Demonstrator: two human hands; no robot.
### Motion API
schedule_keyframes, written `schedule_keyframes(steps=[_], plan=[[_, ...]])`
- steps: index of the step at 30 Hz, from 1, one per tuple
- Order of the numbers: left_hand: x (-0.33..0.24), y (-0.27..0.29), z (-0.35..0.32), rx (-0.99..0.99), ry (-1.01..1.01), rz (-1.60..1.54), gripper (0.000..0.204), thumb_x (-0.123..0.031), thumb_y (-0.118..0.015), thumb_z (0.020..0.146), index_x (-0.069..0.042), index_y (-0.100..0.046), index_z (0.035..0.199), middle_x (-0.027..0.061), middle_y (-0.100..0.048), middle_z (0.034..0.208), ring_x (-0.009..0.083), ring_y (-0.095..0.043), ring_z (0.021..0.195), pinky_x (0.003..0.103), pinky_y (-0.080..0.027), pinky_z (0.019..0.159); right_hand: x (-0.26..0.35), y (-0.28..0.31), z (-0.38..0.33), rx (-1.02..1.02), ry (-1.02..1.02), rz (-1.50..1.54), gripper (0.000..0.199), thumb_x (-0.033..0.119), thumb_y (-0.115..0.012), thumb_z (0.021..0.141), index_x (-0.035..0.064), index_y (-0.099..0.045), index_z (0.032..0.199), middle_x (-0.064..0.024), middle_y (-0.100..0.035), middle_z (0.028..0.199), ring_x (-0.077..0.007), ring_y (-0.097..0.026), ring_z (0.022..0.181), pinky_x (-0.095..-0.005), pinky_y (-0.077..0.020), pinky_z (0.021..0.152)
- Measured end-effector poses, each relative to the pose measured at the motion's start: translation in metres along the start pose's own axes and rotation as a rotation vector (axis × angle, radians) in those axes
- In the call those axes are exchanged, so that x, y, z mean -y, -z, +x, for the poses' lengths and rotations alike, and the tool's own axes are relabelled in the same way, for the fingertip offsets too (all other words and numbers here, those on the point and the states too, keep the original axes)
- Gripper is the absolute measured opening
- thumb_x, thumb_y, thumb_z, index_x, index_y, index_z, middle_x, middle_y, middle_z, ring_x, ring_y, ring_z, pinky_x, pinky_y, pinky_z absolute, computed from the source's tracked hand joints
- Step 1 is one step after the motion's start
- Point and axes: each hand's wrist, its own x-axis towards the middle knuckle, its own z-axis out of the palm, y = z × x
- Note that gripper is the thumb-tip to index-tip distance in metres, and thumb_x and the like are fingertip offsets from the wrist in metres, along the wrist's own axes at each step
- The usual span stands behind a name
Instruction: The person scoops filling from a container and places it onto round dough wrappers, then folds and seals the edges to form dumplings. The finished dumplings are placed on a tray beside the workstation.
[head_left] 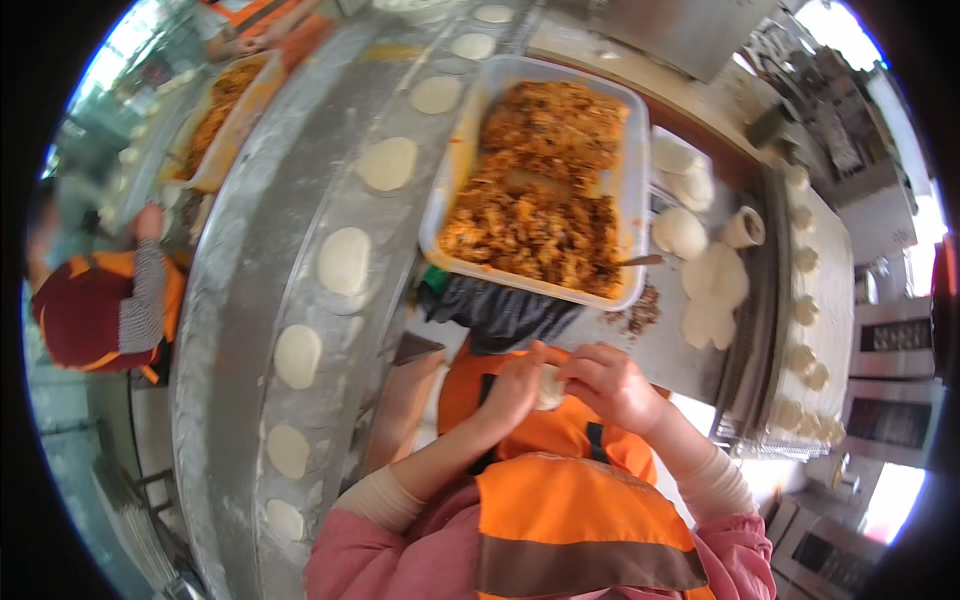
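Close in front of my orange apron, my left hand (514,388) and my right hand (614,388) are closed around a small pale piece of dough (549,388). The left fingers press along its left side, and the right fingers pinch at its upper right edge. Whether filling lies inside the dough is hidden. Just beyond my hands stands a translucent plastic tub (641,200) of orange-brown chopped filling (545,190). A utensil handle (643,261) sticks out at its lower right corner.
To the left, flat dough rounds (344,262) lie in a row along a metal conveyor (250,260). Right of the tub are dough lumps (680,233) and joined flat dough pieces (714,290). A tray (832,260) holds several shaped pieces. Another person (110,305) works at far left.
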Motion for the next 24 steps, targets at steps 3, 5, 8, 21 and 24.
schedule_keyframes(steps=[3, 5, 8, 21, 24], plan=[[-0.016, -0.013, -0.009, -0.034, -0.226, 0.118, 0.045, -0.044, -0.041, 0.101, -0.005, -0.056, 0.117, 0.0022, -0.06, 0.089, 0.0091, -0.054, 0.063, 0.021, -0.043, 0.054, 0.002, 0.003, -0.005, -0.029, -0.206, 0.159, 0.014, -0.001, -0.071, 0.072, 0.0028, -0.065, 0.084, -0.0099, -0.063, 0.083, -0.031, -0.063, 0.077, -0.0366, -0.0515, 0.065], [-0.016, -0.008, -0.005, -0.06, -0.603, 0.454, 0.031, -0.03, -0.048, 0.101, -0.004, -0.057, 0.116, 0.006, -0.06, 0.098, 0.011, -0.059, 0.08, 0.024, -0.048, 0.067, 0.005, -0.002, 0.0, -0.057, -0.247, 0.19, 0.014, -0.003, -0.07, 0.074, 0.002, -0.065, 0.087, -0.0103, -0.063, 0.084, -0.0304, -0.063, 0.075, -0.0355, -0.0517, 0.064], [-0.026, -0.001, -0.016, -0.039, -0.087, 0.041, 0.03, -0.025, -0.049, 0.1, -0.002, -0.057, 0.116, 0.008, -0.059, 0.102, 0.0138, -0.058, 0.09, 0.028, -0.048, 0.076, 0.006, -0.013, 0.001, -0.109, -0.168, 0.178, 0.015, -0.003, -0.069, 0.075, 0.0019, -0.065, 0.089, -0.0103, -0.063, 0.085, -0.0298, -0.063, 0.074, -0.0351, -0.0518, 0.064], [-0.021, -0.01, -0.006, -0.005, 0.286, -0.485, 0.063, -0.066, -0.029, 0.095, -0.008, -0.054, 0.09, 0.0045, -0.055, 0.067, 0.0166, -0.054, 0.05, 0.025, -0.035, 0.04, 0.007, -0.001, 0.0, -0.043, 0.073, -0.016, 0.025, 0.003, -0.072, 0.073, 0.004, -0.064, 0.097, -0.0088, -0.063, 0.088, -0.029, -0.061, 0.076, -0.0377, -0.0506, 0.067], [-0.02, -0.009, -0.006, 0.038, 0.375, -0.55, 0.063, -0.068, -0.032, 0.093, -0.009, -0.054, 0.09, 0.005, -0.056, 0.067, 0.0183, -0.056, 0.05, 0.026, -0.035, 0.04, 0.007, -0.002, 0.001, -0.036, 0.107, 0.077, 0.026, 0.004, -0.073, 0.073, 0.0025, -0.064, 0.097, -0.0098, -0.063, 0.089, -0.0289, -0.061, 0.076, -0.0377, -0.0507, 0.065]])
